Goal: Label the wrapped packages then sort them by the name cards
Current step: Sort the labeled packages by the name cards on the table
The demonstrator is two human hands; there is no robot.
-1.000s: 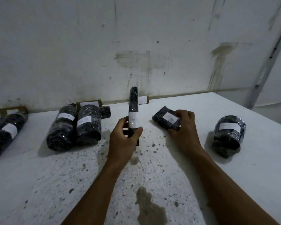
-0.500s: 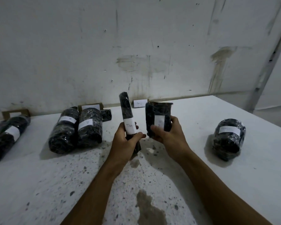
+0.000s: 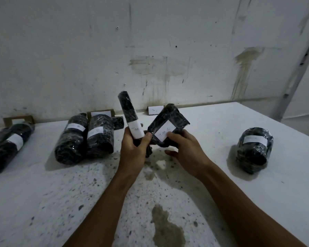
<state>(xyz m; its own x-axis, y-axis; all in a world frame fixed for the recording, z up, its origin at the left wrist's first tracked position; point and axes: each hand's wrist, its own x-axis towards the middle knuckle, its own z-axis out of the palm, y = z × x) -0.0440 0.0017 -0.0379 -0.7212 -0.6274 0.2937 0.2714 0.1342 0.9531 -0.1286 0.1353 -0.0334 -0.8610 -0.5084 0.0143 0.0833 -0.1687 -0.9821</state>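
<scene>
I see the left hand [image 3: 135, 148] gripping a slim black plastic-wrapped roll [image 3: 129, 116] near its lower end, long axis nearly upright, top leaning slightly left; the right hand [image 3: 184, 148] pinches a flat black wrapped packet [image 3: 169, 122] tilted up to the right, white label facing me; both are above the white speckled table [image 3: 221, 193].

Black wrapped packages [image 3: 100, 134], white labels [image 3: 163, 133]; white speckled table [image 3: 61, 193].
</scene>
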